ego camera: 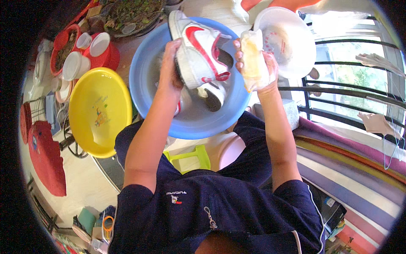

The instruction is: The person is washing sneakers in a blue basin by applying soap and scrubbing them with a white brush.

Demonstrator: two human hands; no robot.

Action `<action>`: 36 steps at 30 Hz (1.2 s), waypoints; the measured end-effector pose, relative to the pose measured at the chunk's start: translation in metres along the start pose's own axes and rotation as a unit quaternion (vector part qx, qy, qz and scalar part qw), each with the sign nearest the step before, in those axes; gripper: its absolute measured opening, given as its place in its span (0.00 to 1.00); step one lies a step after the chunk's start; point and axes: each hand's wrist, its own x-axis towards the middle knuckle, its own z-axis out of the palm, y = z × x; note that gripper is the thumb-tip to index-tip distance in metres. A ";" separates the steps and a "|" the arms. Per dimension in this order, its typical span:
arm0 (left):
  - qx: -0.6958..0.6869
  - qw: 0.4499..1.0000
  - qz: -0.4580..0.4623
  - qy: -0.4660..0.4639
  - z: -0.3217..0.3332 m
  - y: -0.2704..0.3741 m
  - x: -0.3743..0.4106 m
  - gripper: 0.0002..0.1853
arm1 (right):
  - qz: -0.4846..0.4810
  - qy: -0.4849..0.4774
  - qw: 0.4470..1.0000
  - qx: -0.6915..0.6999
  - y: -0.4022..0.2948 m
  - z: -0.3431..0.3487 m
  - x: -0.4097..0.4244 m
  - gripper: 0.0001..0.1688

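Observation:
My left hand (171,65) grips a white sneaker (198,52) with a red swoosh and red heel trim. It holds the shoe tilted above a blue plastic basin (139,82), with the sole towards my palm. My right hand (270,68) is closed around a pale, yellow-stained block (252,60); whether it is soap or a sponge is unclear. The block is apart from the sneaker, over the basin's right rim. Murky water stands in the basin, and another white shoe (215,95) with a dark sole lies partly in it.
A yellow basin (111,133) leans at the left, near red tubs (106,57) and white plastic cups (75,66). To the right are a white basin (296,60), black railings (345,91) and striped fabric (342,181). A lime-green plastic piece (203,157) lies between my legs.

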 end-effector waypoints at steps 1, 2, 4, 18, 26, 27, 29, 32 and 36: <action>-0.011 1.000 0.000 0.003 0.001 0.001 -0.001 0.25 | 0.001 0.013 1.000 -0.019 -0.003 -0.003 -0.001 0.37; -0.012 1.000 0.001 -0.012 -0.002 -0.002 0.001 0.26 | -0.001 0.024 0.999 -0.030 -0.006 -0.003 -0.002 0.37; -0.023 0.999 0.005 -0.021 -0.002 -0.004 0.003 0.26 | -0.006 0.044 0.998 -0.050 -0.013 -0.002 -0.002 0.37; -0.032 0.990 0.107 -0.082 0.002 0.025 -0.001 0.20 | 0.278 0.292 0.213 -0.890 -0.152 -0.121 -0.006 0.20; 0.009 0.977 0.200 -0.070 0.000 0.064 -0.015 0.25 | -0.049 0.297 0.195 -0.934 -0.100 -0.095 0.008 0.21; 0.071 0.967 0.242 -0.033 0.000 0.066 -0.017 0.29 | -0.137 0.248 0.213 -0.935 -0.083 -0.084 0.012 0.20; 0.080 0.963 0.257 -0.034 0.000 0.070 -0.019 0.31 | -0.043 0.193 0.384 -0.902 -0.041 -0.058 0.014 0.17; 0.088 0.953 0.289 -0.021 0.007 0.072 -0.023 0.32 | 0.195 0.026 0.310 -0.930 0.027 -0.050 0.011 0.16; -0.012 0.968 0.197 -0.153 -0.007 0.078 -0.011 0.34 | 0.244 0.121 0.318 -0.908 0.071 -0.088 0.002 0.16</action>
